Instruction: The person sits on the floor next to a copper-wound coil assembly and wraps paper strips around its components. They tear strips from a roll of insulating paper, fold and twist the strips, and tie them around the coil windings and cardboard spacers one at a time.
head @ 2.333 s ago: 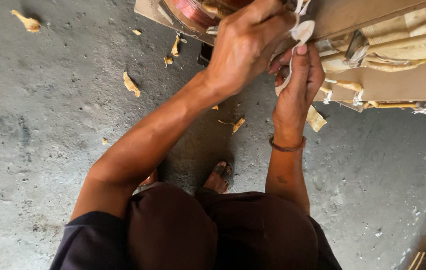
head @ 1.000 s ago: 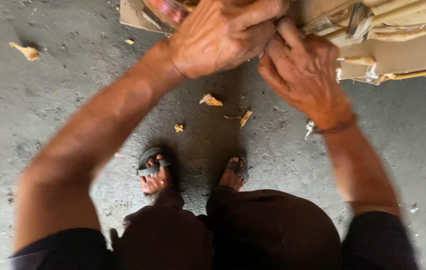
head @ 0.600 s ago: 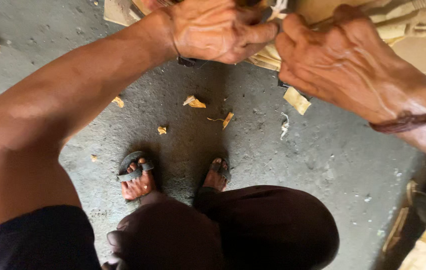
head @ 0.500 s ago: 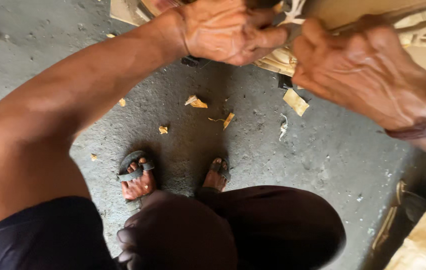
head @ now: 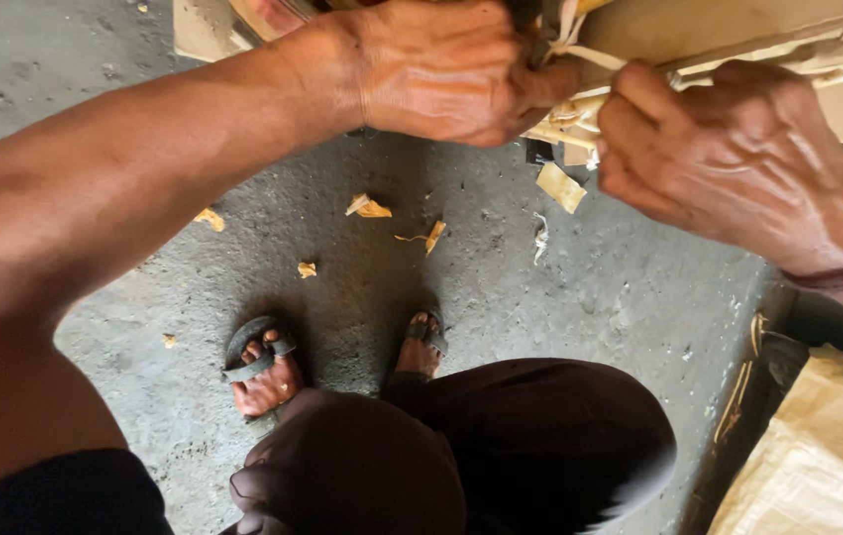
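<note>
Pale, fibrous strips (head: 580, 109), like dried husk or split cane, are bunched at the edge of a cardboard-coloured worktop (head: 738, 25) at the top of the view, and both hands are on them. The left hand (head: 436, 69) is curled into a tight fist around the bundle where a thin strip loops up like a tie. The right hand (head: 729, 163) has its fingers bent inward, pinching the strips just beside the left; what exactly lies under its fingertips is hidden. To do this well, I judge the left should keep the bundle pressed firmly while the right pulls the strip taut and close to the grip, so nothing slips loose. Scraps (head: 370, 206) lie scattered on the grey concrete floor (head: 144, 59) above the sandalled feet (head: 261, 367). A yellowish woven sack (head: 828, 456) sits at lower right.
</note>
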Demonstrator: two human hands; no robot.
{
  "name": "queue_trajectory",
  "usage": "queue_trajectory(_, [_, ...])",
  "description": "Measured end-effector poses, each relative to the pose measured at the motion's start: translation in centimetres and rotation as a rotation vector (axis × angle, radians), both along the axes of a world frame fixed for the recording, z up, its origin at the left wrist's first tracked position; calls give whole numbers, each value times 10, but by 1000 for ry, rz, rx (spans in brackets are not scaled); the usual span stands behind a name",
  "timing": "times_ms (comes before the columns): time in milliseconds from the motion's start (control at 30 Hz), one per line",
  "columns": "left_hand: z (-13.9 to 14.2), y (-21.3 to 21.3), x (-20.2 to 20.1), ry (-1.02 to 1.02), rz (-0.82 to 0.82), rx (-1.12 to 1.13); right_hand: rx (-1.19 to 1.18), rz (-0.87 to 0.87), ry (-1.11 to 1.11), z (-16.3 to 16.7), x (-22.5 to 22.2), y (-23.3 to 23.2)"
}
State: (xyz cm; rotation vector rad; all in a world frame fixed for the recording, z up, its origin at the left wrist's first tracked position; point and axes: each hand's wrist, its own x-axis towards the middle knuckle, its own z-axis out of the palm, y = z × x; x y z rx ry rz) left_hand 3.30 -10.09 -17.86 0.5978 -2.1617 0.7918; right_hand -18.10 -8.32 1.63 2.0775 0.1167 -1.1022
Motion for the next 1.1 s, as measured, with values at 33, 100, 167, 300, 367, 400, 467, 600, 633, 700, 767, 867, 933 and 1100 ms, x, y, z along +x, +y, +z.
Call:
queue_trajectory(33, [1,1,-1,2,42,-106,11,17,-81,1,4,1])
queue_trajectory(100, [1,4,-2,40,49,-151,37,44,-244,0,11,1])
queue_trajectory(167, [-2,7,-4,106,-15,-28,-42,111,-72,-2,17,0])
queue_trajectory(300, [-11,5,-12,251,-167,219,-188,265,260,-4,18,-6])
queue_trajectory(367, [-16,3,-16,191,-117,300,-182,187,-76,-3,9,-8])
queue_trajectory(400, [-18,1,-17,165,-118,291,-182,141,-246,-2,1,-8])
queue_trajectory(467, [-23,0,-13,108,-107,280,-145,-10,-302,-8,-19,-2])
queue_trajectory(600, [-21,7,-8,11,-16,144,11,-52,-521,-40,-51,3])
queue_trajectory(633, [-17,12,-11,25,-2,170,35,-67,-566,-49,-58,8])
queue_trajectory(700, [-6,25,-22,323,-228,364,203,-27,-1025,-81,-60,21])
queue_trajectory(767, [3,42,-40,684,-316,509,116,65,-958,-113,-59,38])
queue_trajectory(867, [5,63,-69,1119,-268,783,224,-48,-1045,-151,-61,62])
queue_trajectory(933, [1,66,-83,1304,-232,834,312,-102,-1043,-156,-64,67])
queue_trajectory(1100, [-2,61,-90,1567,-468,933,-106,40,-1322,-65,-131,33])
